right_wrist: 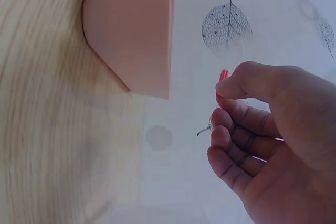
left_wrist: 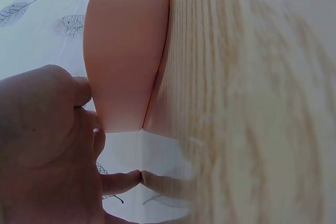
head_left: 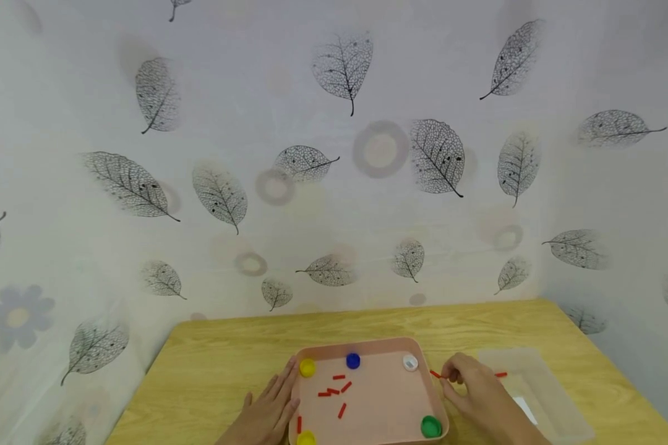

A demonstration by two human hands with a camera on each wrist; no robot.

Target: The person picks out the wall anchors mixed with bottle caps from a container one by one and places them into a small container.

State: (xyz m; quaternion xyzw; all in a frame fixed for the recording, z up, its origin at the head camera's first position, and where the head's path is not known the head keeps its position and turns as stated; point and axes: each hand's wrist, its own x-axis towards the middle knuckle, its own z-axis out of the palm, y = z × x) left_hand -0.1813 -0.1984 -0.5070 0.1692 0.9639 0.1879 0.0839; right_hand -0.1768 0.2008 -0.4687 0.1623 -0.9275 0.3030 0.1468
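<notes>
A pink tray (head_left: 375, 405) lies on the wooden table. Short red sticks (head_left: 342, 410) are scattered over its left half. Around its edges sit two yellow caps (head_left: 307, 368), a blue cap (head_left: 353, 361), a white cap (head_left: 410, 362) and a green cap (head_left: 431, 426). My left hand (head_left: 268, 406) rests along the tray's left side with its fingers extended, fingertips right at the rim. Just outside the right rim, my right hand (head_left: 475, 390) pinches one red stick (right_wrist: 223, 75) between thumb and index finger, the other fingers curled.
To the right of my right hand stands a translucent plastic bin (head_left: 562, 395) with a white label (head_left: 525, 409). Another red piece (head_left: 501, 374) shows by its left part. Behind the table (head_left: 228, 346) rises a wall (head_left: 334, 216) with a leaf pattern.
</notes>
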